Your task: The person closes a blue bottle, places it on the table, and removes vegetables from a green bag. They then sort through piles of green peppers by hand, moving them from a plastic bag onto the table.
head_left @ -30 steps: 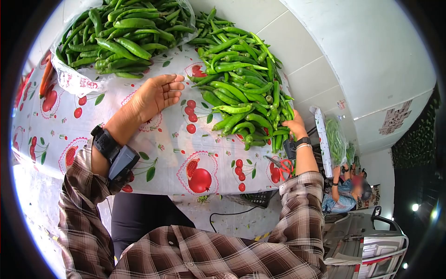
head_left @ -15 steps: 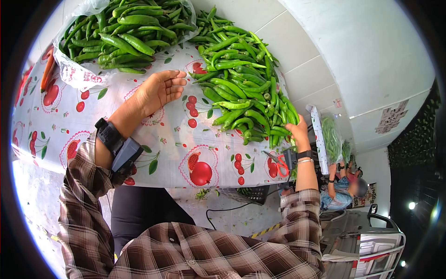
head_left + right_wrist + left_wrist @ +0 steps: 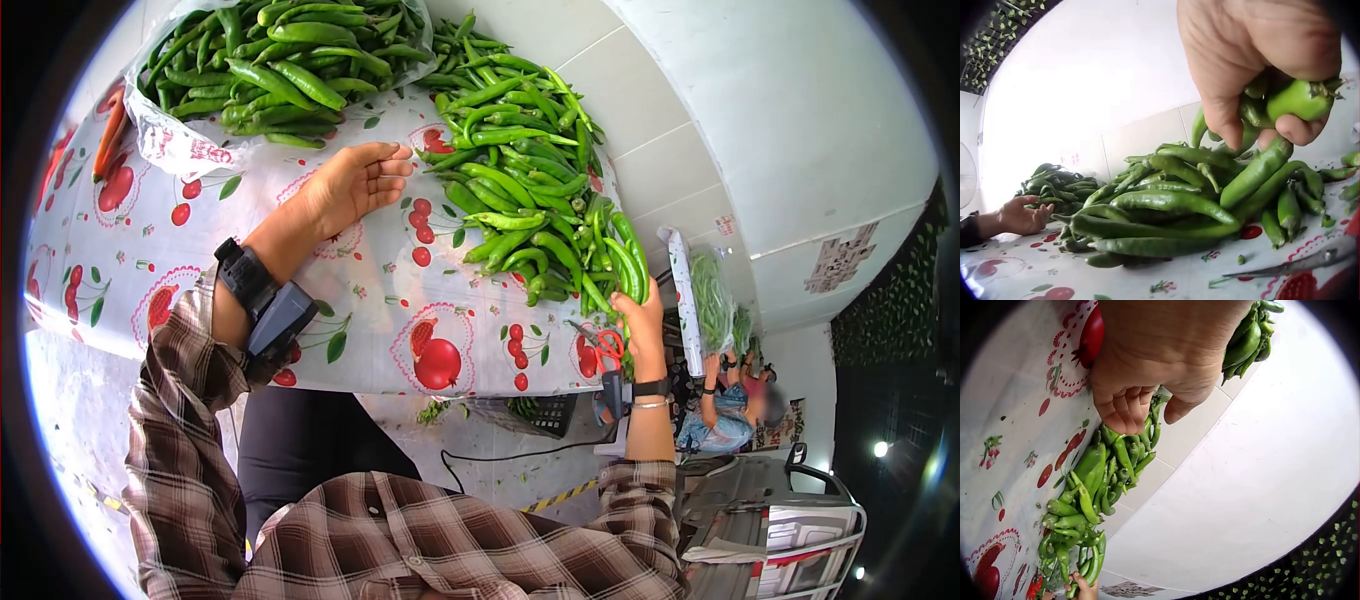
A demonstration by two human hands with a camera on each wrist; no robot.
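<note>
A heap of green peppers (image 3: 520, 180) lies along the far right part of the patterned tablecloth. At its near right end the right hand (image 3: 640, 322) holds several green peppers; in the right wrist view the fingers and thumb of the right hand (image 3: 1266, 69) are curled round them, with stems poking out. The left hand (image 3: 362, 185) is held by the heap's left side, palm turned inward, holding nothing. Its fingers are loosely bent in the left wrist view, where the left hand (image 3: 1154, 369) appears above the tablecloth and peppers.
A clear plastic bag (image 3: 165, 140) full of larger green peppers stands at the far left, beside red peppers (image 3: 110, 140). Red-handled scissors (image 3: 606, 346) lie by the right hand. A black crate (image 3: 545, 414) is below the table edge. Another person (image 3: 722, 420) works at the right.
The right hand has drawn back toward the near edge, bringing several peppers off the heap's end. The left hand has shifted slightly right and stays empty.
</note>
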